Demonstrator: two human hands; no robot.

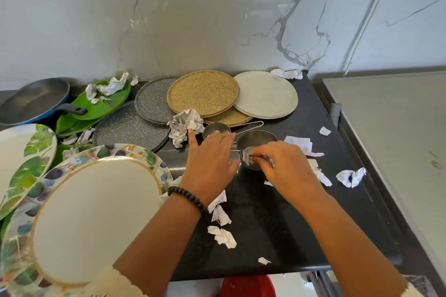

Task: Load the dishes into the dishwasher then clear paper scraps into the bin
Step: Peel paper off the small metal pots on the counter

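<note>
Black stone desk (277, 219) under marble wall — right hand (287, 166) pinches the near steel cup (255, 149); left hand (210, 161) lies open beside it, paper scraps (222, 236) just behind that wrist, plates (202, 93) beyond.

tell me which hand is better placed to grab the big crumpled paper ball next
Left. The left hand is open, its forefinger nearly touching the crumpled paper ball. The right hand is busy pinching the rim of the steel measuring cup, farther away.
</note>
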